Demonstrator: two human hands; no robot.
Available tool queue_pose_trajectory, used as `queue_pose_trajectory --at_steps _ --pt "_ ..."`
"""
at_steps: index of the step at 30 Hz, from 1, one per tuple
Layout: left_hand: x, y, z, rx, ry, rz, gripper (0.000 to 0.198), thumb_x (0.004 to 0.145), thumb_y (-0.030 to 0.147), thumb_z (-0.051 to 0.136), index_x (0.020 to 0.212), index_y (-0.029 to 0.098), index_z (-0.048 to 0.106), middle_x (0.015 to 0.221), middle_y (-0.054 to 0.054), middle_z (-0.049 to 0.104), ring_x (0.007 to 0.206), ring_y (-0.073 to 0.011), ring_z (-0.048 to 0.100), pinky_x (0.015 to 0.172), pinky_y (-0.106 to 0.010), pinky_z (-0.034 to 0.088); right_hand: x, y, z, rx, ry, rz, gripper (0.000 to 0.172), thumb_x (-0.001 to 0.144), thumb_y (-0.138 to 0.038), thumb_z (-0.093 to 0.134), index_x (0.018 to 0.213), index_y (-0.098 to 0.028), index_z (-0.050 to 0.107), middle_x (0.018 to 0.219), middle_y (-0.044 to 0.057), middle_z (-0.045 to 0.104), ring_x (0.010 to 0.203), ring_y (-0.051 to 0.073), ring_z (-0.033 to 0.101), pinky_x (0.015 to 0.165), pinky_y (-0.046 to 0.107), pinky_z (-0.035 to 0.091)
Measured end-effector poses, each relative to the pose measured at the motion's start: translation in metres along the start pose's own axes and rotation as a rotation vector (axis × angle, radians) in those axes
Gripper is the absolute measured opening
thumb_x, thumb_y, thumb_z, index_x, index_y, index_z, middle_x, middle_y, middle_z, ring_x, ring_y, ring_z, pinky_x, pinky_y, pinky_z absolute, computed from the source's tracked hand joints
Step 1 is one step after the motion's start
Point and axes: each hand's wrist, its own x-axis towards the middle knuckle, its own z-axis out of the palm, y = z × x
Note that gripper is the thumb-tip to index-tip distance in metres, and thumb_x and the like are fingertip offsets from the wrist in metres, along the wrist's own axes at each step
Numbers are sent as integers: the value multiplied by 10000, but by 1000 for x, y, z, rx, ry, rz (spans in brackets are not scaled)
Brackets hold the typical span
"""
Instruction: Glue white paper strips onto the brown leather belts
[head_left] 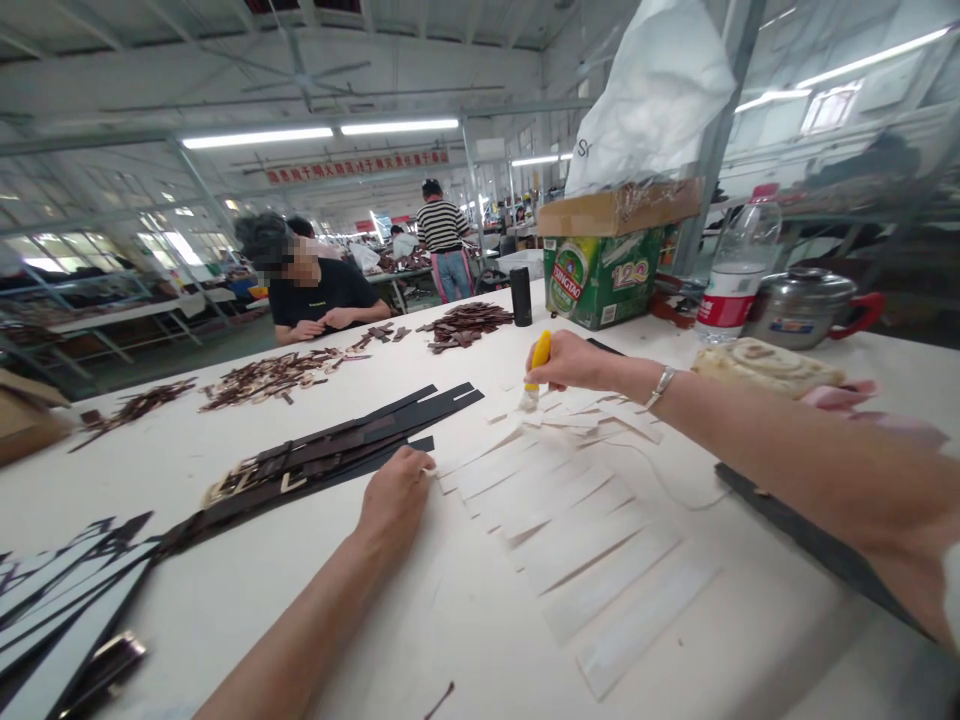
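My right hand (574,362) is closed round a yellow-handled brush (537,362) whose bristles touch the far end of a fanned row of white strips (570,520) on the white table (480,630). My left hand (395,492) rests knuckles-up at the near left end of that row, fingers curled onto a strip's edge. Just left of it lies a bundle of long dark straps (337,450). A bracelet sits on my right wrist.
A seated person (315,290) works across the table among heaps of small brown pieces (465,325). At the far right stand a green beer carton (604,275), a plastic bottle (739,265), a metal pot (806,305) and a black cylinder (520,296). More dark straps (60,590) lie near left.
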Motion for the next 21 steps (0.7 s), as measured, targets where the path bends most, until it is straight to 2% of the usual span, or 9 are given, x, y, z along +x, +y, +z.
queue_pose_trajectory --at_steps 4,8,11,15,18,21 --pt "56 26 -5 -17 -1 -15 293 996 257 390 1185 221 611 1210 -83 610 1042 -219 613 839 -314 454 -4 -10 -19 162 201 -70 216 737 -276 784 799 -109 663 586 6 604 483 101 547 400 184 432" --pt "123 58 12 -80 -202 -4 365 954 411 582 1239 184 593 1249 -104 602 1078 -235 608 913 -406 511 -8 -10 -18 239 263 -94 315 690 -354 834 788 -111 659 567 7 593 475 100 535 387 180 426" --pt "151 71 31 -130 -338 -35 353 949 388 615 1223 165 603 1237 -99 611 1067 -226 620 912 -442 543 -14 -5 -14 253 263 -92 338 655 -362 861 772 -109 671 552 7 592 464 98 528 377 177 419" --pt "154 71 38 -222 -420 -139 346 953 368 614 1229 161 601 1232 -97 614 1064 -228 626 900 -433 554 -20 2 -18 275 273 -82 316 641 -344 860 748 -112 674 531 1 584 451 95 520 365 169 404" --pt "143 55 26 -316 -443 -236 351 957 371 607 1232 152 596 1212 -96 620 1030 -219 636 873 -422 565 -22 3 -23 306 284 -83 306 645 -340 850 754 -115 673 542 1 587 456 93 518 371 171 413" --pt "126 28 8 -409 -411 -320 344 960 367 605 1227 151 595 1195 -96 625 1007 -209 641 852 -408 572 -21 2 -21 333 272 -88 317 645 -340 857 772 -114 674 562 7 599 462 92 518 376 172 420"
